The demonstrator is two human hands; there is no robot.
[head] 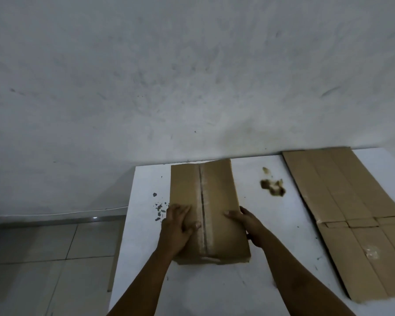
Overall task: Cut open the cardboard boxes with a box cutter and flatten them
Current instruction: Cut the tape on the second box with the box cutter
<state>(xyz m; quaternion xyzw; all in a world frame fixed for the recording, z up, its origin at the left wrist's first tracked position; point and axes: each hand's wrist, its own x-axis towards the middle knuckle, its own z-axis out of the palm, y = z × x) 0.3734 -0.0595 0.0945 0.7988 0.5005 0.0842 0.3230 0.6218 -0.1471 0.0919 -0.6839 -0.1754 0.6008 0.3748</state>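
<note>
**Cardboard box steadied, seam up, no cutter in sight**

Head view: we've got the taped box (pixel 205 208) near the table's (pixel 271 224) back-left corner, seam (pixel 204 215) facing up, prob. so the tape can be slit. Left hand (pixel 178 224) lies flat on top, fingers straight, pressing just left of the seam. Right hand (pixel 244 221) grips the box's right edge, thumb on top, fingers wrapped round the side. Box sits between both hands, touching each. Flattened cardboard (pixel 351 215) lies along the right edge, well apart. Box cutter not visible.
</note>
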